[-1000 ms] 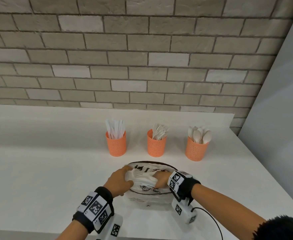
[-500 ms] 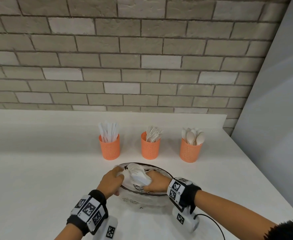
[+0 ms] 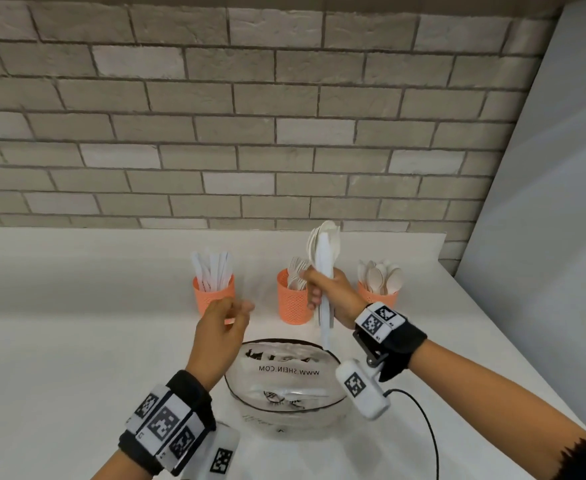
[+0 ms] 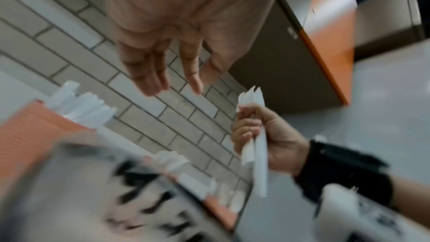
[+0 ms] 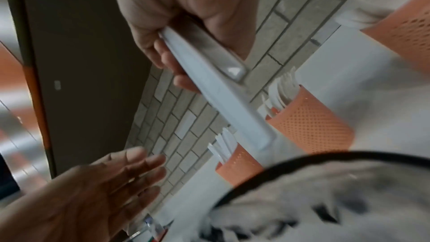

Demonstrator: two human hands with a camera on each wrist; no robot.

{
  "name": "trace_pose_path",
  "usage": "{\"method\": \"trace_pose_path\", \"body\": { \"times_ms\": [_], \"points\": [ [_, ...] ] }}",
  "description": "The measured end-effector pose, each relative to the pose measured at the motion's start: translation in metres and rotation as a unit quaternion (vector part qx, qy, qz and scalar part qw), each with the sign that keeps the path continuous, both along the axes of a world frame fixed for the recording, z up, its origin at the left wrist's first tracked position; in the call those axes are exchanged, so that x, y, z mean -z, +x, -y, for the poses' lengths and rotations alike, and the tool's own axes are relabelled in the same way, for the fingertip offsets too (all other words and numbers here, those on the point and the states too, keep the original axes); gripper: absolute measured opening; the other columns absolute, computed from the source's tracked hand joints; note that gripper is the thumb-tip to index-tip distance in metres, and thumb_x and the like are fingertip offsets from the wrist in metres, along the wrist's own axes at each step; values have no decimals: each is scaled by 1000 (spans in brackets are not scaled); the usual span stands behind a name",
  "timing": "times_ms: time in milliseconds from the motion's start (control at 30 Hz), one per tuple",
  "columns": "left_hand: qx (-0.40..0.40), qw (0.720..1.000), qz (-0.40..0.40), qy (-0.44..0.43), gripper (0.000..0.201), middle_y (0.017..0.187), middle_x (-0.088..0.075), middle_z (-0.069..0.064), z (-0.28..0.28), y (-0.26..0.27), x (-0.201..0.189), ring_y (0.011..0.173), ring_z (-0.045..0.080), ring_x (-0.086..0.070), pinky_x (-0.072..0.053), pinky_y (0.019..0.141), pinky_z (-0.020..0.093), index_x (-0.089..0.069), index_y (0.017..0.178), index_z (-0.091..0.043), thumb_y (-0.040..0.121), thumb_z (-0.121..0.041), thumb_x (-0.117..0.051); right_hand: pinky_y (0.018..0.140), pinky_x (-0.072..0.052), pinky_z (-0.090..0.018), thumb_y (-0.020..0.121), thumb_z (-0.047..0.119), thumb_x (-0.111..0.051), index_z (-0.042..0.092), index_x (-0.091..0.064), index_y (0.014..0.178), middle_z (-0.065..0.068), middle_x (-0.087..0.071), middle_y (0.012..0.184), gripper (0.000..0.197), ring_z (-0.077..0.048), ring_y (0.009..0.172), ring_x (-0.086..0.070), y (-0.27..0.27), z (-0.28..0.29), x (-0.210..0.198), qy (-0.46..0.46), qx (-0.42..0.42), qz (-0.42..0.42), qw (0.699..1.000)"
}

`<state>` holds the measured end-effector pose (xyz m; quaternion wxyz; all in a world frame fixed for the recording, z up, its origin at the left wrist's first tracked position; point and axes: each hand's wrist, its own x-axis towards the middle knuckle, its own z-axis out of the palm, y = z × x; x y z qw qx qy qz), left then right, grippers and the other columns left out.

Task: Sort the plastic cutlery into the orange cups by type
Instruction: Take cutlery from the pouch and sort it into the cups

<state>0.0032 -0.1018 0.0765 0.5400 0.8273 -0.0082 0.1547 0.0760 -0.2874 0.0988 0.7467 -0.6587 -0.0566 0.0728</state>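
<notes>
My right hand (image 3: 322, 292) grips a bunch of white plastic cutlery (image 3: 326, 258), held upright above the clear plastic bag (image 3: 284, 379) and in front of the middle cup. The same bunch of cutlery (image 5: 218, 87) shows in the right wrist view. My left hand (image 3: 222, 323) hovers with relaxed fingers to the left of the bag and holds nothing. Three orange cups stand in a row: the left cup (image 3: 213, 296) with knives, the middle cup (image 3: 293, 306) with forks, the right cup (image 3: 378, 296) with spoons. A few white pieces lie inside the bag.
The white counter (image 3: 76, 341) meets a grey brick wall (image 3: 250, 133) behind the cups. A grey panel (image 3: 544, 237) closes the right side. A black cable (image 3: 426, 427) runs from my right wrist camera over the counter.
My right hand has lifted a bunch of cutlery out of the bag and raised it upright. My left hand has let go of the bag and risen to the left.
</notes>
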Motion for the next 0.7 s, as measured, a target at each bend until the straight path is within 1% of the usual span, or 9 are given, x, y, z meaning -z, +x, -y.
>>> {"method": "trace_pose_path", "body": {
  "times_ms": [67, 167, 267, 333, 467, 533, 600, 667, 700],
  "points": [
    [47, 978, -63, -194, 20, 97, -63, 1, 13, 3, -15, 93, 16, -59, -48, 82, 24, -61, 92, -17, 96, -10, -42, 39, -38, -20, 90, 6, -54, 13, -43, 65, 6, -36, 37, 28, -8, 33, -34, 1, -2, -15, 60, 27, 6, 998],
    [125, 855, -227, -450, 28, 106, -63, 17, 27, 13, -23, 99, 27, -60, -48, 84, 34, -57, 102, -2, 98, -20, -36, 38, -38, -18, 90, 7, -54, 13, -42, 66, 6, -35, 37, 28, -8, 32, -34, -1, -6, -34, 108, 68, 30, 991],
    [161, 747, -345, -545, 49, 112, -56, 27, 37, 23, -20, 105, 37, -55, -43, 90, 45, -48, 116, 8, 99, -34, -30, 40, -38, -19, 89, 7, -55, 12, -44, 69, 6, -36, 37, 24, -8, 33, -35, -3, -10, -41, 100, 108, 72, 986],
    [156, 721, -373, -562, 60, 115, -52, 31, 45, 27, -13, 114, 42, -50, -41, 92, 48, -41, 126, 11, 99, -41, -28, 40, -39, -19, 89, 7, -57, 11, -45, 70, 6, -37, 37, 22, -8, 33, -35, -6, -12, -40, 93, 125, 85, 984],
    [165, 677, -389, -602, 72, 115, -52, 32, 62, 27, -9, 102, 43, -53, -51, 86, 49, -35, 132, 15, 98, -48, -25, 42, -42, -19, 87, 4, -59, 8, -49, 68, 3, -43, 39, 22, -8, 34, -43, -19, -19, -26, 81, 141, 88, 983],
    [173, 663, -392, -614, 70, 120, -51, 31, 68, 26, -14, 112, 39, -52, -46, 93, 50, -39, 127, 14, 98, -48, -24, 47, -45, -21, 84, 0, -61, 8, -53, 62, -2, -49, 45, 25, -10, 41, -48, -26, -22, -12, 59, 154, 88, 982],
    [174, 663, -398, -610, 67, 112, -56, 30, 72, 23, -19, 113, 37, -52, -42, 91, 48, -45, 121, 11, 98, -48, -24, 49, -45, -22, 81, -2, -64, 8, -56, 59, -6, -52, 50, 25, -13, 45, -50, -30, -23, 2, 47, 167, 85, 981],
    [180, 669, -403, -598, 62, 101, -59, 26, 75, 21, -20, 105, 36, -55, -43, 86, 47, -54, 110, 3, 98, -50, -24, 47, -44, -20, 81, 4, -67, 10, -56, 58, -1, -51, 44, 25, -9, 39, -48, -31, -23, 14, 33, 182, 79, 980],
    [182, 665, -408, -599, 59, 101, -58, 26, 75, 21, -18, 110, 36, -54, -43, 87, 47, -57, 97, -1, 97, -51, -25, 46, -43, -19, 82, 8, -67, 11, -55, 60, 4, -51, 41, 25, -7, 37, -48, -29, -22, 18, 23, 188, 77, 979]
  ]
}}
